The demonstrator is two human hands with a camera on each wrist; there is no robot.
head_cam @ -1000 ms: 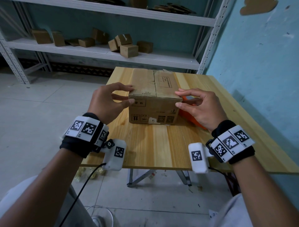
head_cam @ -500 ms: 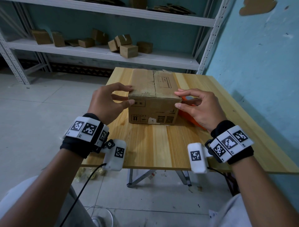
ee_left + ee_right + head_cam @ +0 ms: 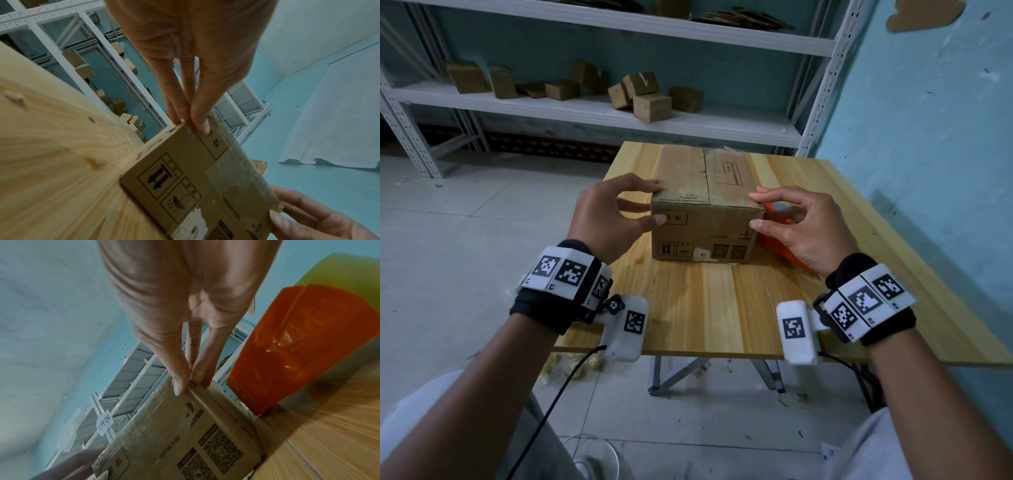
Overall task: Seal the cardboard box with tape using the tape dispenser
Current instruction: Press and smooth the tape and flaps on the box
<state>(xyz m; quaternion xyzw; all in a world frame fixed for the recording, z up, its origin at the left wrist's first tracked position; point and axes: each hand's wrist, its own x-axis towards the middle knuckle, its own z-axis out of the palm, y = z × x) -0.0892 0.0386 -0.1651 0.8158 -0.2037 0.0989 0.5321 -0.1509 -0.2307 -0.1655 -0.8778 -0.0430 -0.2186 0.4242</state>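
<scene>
A closed brown cardboard box (image 3: pixel 705 192) with printed marks stands in the middle of the wooden table (image 3: pixel 705 308). My left hand (image 3: pixel 658 204) pinches its near left top corner, fingers on the lid and thumb on the front face (image 3: pixel 190 125). At the near right top corner my right hand (image 3: pixel 754 210) pinches the box the same way (image 3: pixel 190 384). The orange tape dispenser (image 3: pixel 780 248) lies on the table just right of the box (image 3: pixel 185 434), partly hidden behind my right hand; the right wrist view shows the dispenser (image 3: pixel 298 345) close by.
A white metal shelf rack (image 3: pixel 619 113) with several small cardboard boxes stands behind the table. A blue wall (image 3: pixel 928 137) runs along the table's right side. Bare wood lies between the box and the table's near edge.
</scene>
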